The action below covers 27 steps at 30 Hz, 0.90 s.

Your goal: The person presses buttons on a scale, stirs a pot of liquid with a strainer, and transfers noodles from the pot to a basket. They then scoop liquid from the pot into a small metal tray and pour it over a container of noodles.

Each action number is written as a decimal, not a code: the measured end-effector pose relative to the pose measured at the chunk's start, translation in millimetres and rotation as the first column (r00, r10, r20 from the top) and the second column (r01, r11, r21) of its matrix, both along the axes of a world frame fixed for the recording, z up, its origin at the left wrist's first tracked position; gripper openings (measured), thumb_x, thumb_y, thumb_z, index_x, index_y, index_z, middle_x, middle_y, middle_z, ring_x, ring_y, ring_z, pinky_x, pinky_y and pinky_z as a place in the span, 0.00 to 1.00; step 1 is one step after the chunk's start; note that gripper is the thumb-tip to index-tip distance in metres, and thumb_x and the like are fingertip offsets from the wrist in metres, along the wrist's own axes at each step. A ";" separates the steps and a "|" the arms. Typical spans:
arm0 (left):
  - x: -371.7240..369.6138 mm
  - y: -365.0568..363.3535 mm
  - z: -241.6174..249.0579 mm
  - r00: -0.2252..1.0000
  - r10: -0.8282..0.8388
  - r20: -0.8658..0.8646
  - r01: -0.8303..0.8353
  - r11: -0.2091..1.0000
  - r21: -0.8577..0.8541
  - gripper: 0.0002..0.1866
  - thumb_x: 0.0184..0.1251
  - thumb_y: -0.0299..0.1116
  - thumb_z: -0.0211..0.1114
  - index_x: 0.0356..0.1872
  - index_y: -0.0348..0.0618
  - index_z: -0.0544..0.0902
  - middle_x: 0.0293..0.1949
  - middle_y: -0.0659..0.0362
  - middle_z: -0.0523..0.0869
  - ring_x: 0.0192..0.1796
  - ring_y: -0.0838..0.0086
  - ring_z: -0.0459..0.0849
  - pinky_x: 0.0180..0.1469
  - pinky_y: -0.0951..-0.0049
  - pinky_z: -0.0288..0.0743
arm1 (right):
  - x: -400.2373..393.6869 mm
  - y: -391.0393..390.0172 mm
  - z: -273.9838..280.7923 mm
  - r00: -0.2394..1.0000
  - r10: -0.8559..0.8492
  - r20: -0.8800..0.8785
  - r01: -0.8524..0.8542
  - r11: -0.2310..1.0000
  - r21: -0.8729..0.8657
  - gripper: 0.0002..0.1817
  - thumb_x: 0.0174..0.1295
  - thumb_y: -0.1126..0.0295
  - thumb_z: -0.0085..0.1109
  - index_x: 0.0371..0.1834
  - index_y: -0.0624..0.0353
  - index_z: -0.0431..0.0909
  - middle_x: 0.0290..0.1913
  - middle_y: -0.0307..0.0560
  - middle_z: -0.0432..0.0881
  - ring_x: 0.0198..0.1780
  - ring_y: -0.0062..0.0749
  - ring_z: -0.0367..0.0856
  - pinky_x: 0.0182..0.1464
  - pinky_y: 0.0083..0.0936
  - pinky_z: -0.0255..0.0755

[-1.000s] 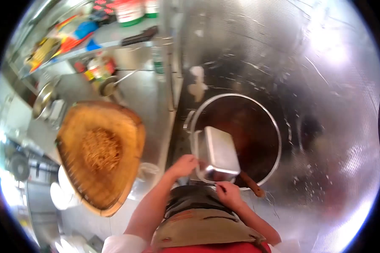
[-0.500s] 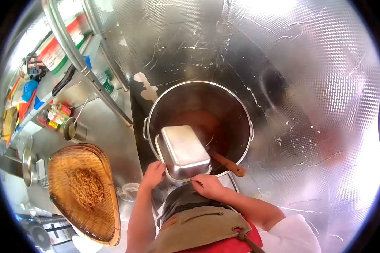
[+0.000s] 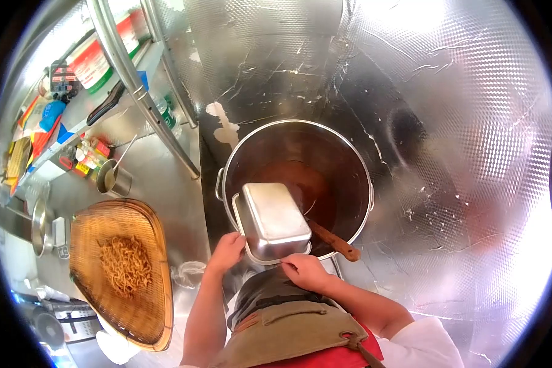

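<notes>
A rectangular metal tray (image 3: 276, 211) is held bottom up and tilted over the near rim of a large round pot (image 3: 369, 214). My left hand (image 3: 228, 251) grips the tray's left near corner, and my right hand (image 3: 303, 270) pinches its near edge on the right. Reddish-brown liquid (image 3: 297, 178) lies in the bottom of the pot. A wooden handle (image 3: 334, 241) leans out over the pot's right near rim, its lower end partly hidden by the tray. The inside of the tray faces down, out of sight.
Left of the pot, a woven basket (image 3: 83, 245) with brown strips (image 3: 126, 265) stands on a metal counter (image 3: 178, 214). A metal cup (image 3: 113, 178) is behind it. Above runs a shelf with a tub (image 3: 92, 64) and a black-handled knife (image 3: 106, 104). Patterned metal walls surround the pot.
The whole view has shifted slightly, with the pot and tray now a little farther right. Both hands keep their hold on the tray, which stays tipped over the pot.
</notes>
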State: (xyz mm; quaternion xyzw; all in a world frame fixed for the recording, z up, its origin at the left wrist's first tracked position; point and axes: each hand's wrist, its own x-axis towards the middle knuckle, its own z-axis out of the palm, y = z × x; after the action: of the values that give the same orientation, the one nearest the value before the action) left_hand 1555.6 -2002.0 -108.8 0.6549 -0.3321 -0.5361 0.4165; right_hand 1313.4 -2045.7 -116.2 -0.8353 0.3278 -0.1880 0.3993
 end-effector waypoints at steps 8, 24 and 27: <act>4.3 -0.3 -12.3 1.000 0.002 -0.027 -0.001 0.999 0.041 0.14 0.69 0.35 0.53 0.25 0.38 0.76 0.17 0.63 0.74 0.17 0.80 0.69 0.19 0.76 0.61 | 1.1 0.2 0.3 1.000 -0.007 0.011 0.007 1.000 -0.007 0.08 0.61 0.68 0.55 0.35 0.60 0.80 0.35 0.55 0.82 0.39 0.53 0.80 0.40 0.40 0.74; 6.1 -0.9 -17.1 1.000 0.002 -0.021 -0.002 1.000 0.027 0.14 0.69 0.36 0.53 0.24 0.40 0.74 0.17 0.63 0.73 0.18 0.80 0.68 0.19 0.77 0.60 | 3.1 -0.6 -0.2 1.000 -0.016 -0.011 0.016 1.000 0.013 0.08 0.60 0.67 0.55 0.33 0.59 0.80 0.34 0.55 0.82 0.38 0.53 0.80 0.40 0.41 0.74; 6.3 -1.0 -8.1 1.000 -0.024 0.002 0.024 0.999 0.036 0.14 0.69 0.36 0.53 0.25 0.39 0.75 0.18 0.63 0.74 0.19 0.80 0.69 0.20 0.77 0.61 | 4.0 -1.5 0.6 0.999 -0.010 -0.035 0.011 1.000 0.013 0.08 0.61 0.66 0.55 0.33 0.59 0.80 0.34 0.54 0.82 0.39 0.53 0.80 0.40 0.41 0.74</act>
State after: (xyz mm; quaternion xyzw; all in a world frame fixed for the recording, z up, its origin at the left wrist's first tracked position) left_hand 1561.9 -2003.0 -116.9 0.6587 -0.3308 -0.5463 0.3978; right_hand 1317.5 -2047.2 -115.6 -0.8339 0.3404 -0.1735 0.3983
